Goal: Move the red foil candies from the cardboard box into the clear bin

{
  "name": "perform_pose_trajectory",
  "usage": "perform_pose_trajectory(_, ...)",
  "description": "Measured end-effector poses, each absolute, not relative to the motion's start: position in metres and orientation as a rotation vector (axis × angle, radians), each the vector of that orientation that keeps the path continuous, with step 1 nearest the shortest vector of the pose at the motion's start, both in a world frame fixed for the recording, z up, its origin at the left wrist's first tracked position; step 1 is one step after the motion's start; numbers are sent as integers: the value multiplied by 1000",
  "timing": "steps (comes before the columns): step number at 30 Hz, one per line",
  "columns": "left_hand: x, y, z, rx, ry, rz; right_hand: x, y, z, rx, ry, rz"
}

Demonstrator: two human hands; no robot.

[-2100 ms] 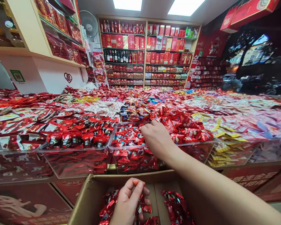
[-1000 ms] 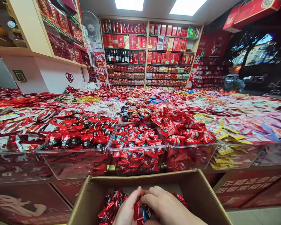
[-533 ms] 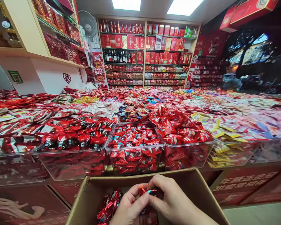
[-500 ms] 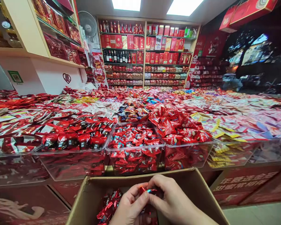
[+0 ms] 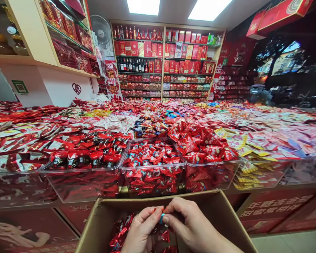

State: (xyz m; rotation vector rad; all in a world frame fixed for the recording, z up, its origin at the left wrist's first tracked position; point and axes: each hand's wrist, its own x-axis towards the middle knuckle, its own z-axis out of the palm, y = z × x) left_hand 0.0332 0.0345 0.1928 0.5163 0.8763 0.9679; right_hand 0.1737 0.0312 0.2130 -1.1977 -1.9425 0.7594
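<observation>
Over an open cardboard box, a small red and blue wrapped candy is pinched between both my hands. The fingertips of my left hand close on its red end. My right hand grips the blue part between thumb and forefinger. Most of the candy is covered by the fingers. Below them in the box lie shiny red wrapped candies, partly hidden by my hands.
Just beyond the box stands a clear plastic bin of red and blue candies. Bins of red-black packets and larger red packets flank it. Shelves of bottles and boxes line the back wall.
My fingertips have shifted slightly on the candy, and more of its blue part shows. My left hand has moved a little to the left. The view has tilted slightly.
</observation>
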Motion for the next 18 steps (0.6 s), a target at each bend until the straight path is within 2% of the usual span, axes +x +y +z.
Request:
perform_pose_trajectory(13,25,40,194,528,782,1020,173,33,214,-1201,-1732,1000)
perform_pose_trajectory(18,25,36,203,556,734,1000,173,35,215,-1112,-1459,1323)
